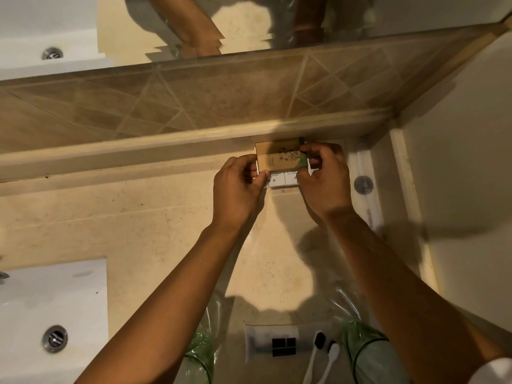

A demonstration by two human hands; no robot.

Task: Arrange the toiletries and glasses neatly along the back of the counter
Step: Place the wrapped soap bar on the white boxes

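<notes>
A tan toiletry box with a plant drawing [278, 155] lies against the back ledge of the beige counter [138, 231], on top of small white boxes [284, 182]. My left hand [239, 187] pinches the stack's left end and my right hand [322, 176] grips its right end, where a green edge shows. Near the front edge stand two green-tinted glasses wrapped in clear plastic, one [201, 356] under my left forearm and one [365, 353] under my right forearm. Between them lie two toothbrushes [318, 353].
A white sink [55, 300] with a metal drain [54, 338] is at the lower left. A white card with black squares [273, 343] lies at the front. A clear-wrapped item with a round grey label [363, 184] sits by the right wall. A mirror [249, 20] is above the tiled backsplash.
</notes>
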